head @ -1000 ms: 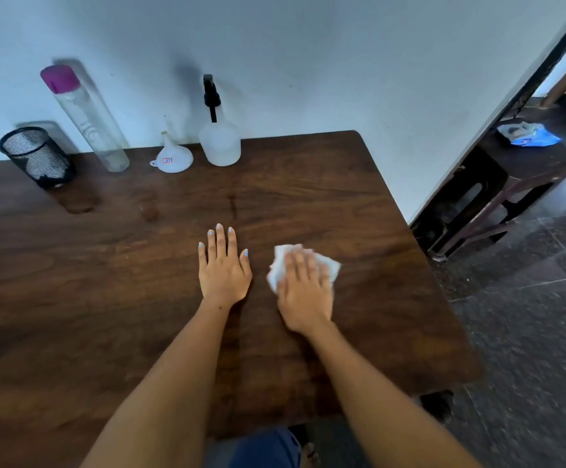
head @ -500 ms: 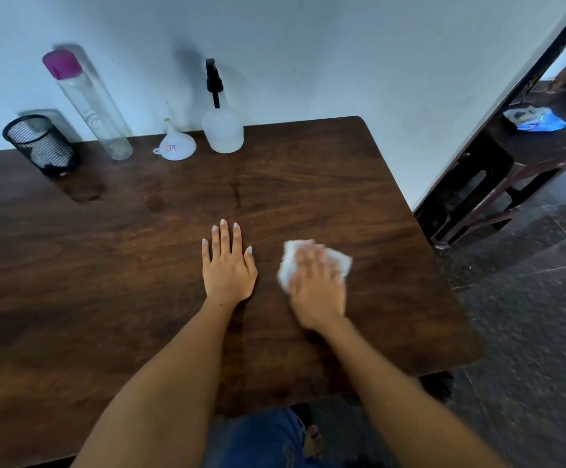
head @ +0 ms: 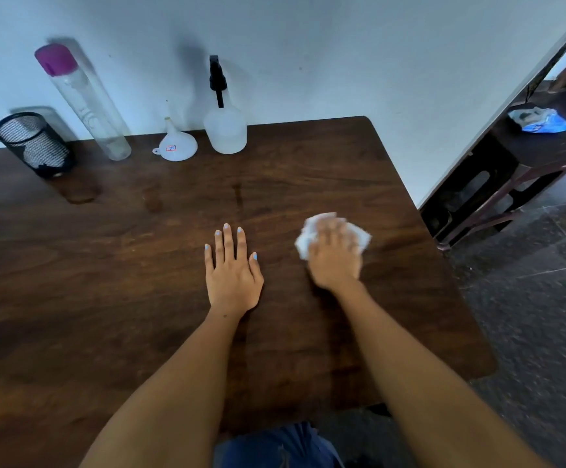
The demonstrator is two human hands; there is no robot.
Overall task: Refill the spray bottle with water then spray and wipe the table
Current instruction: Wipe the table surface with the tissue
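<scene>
My table [head: 410,332] stretches wide to the left, unwiped. My left hand [head: 232,278] lies flat, fingers straight. My right hand [head: 335,261] presses the tissue [head: 308,239] near the right edge; its fingers are blurred.

The light is soft and rather dim with a bluish cast, and it throws blurred shadows up and to the right of the objects onto the wall [head: 308,45] at the top of the frame. The right hand [head: 335,258] and its white cloth [head: 303,243] are smeared by motion blur. Wide-angle distortion bends the table [head: 72,298] edges and tilts the upper-left objects outward.
</scene>
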